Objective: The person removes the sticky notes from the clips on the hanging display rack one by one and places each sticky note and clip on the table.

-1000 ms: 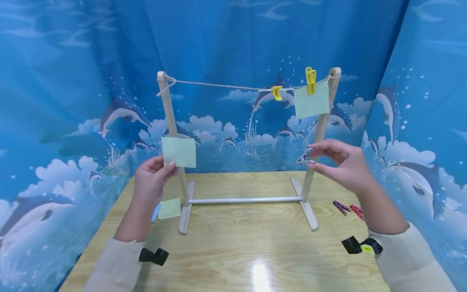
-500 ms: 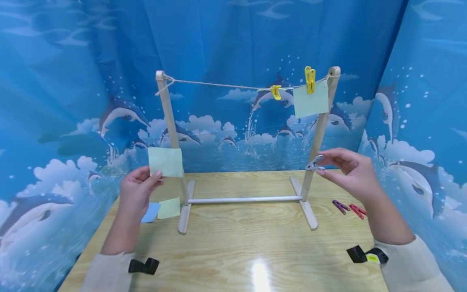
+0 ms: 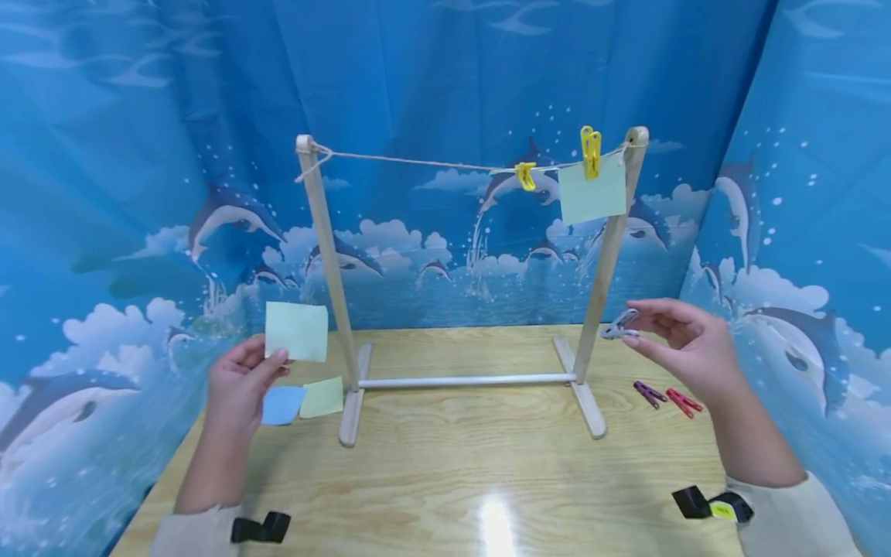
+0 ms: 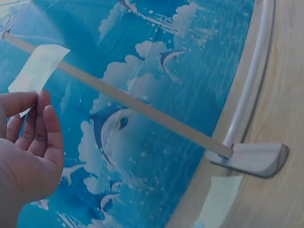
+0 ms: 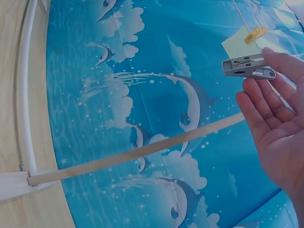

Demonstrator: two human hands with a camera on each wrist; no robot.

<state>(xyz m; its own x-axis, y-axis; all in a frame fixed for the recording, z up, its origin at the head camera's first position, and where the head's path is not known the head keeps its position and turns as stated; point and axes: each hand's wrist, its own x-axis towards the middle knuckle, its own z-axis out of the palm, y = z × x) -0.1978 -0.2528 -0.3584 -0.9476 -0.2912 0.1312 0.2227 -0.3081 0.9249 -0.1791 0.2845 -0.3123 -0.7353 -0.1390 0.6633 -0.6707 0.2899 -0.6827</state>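
Note:
My left hand [image 3: 240,379] pinches a pale green paper square [image 3: 298,331] by its lower edge, upright, left of the rack's left post. On the other side, my right hand [image 3: 689,348] pinches a grey clothespin [image 3: 619,325] between thumb and fingers, just right of the right post; the right wrist view shows the same clothespin [image 5: 249,66] side-on. Across the wooden rack [image 3: 320,224] runs a string [image 3: 418,162]. Near its right end a yellow clothespin [image 3: 590,153] holds a green paper square [image 3: 595,193]. Another yellow clothespin [image 3: 525,176] sits further left, on a paper seen nearly edge-on.
A blue paper square [image 3: 281,405] and a green paper square [image 3: 322,398] lie on the table [image 3: 431,472] by the rack's left foot. To the right lie a purple clothespin [image 3: 649,394] and a red clothespin [image 3: 684,402]. A dolphin-print curtain surrounds the table.
My left hand has moved left and down with the green paper, uncovering the blue paper. My right hand has moved right and down with the grey clothespin.

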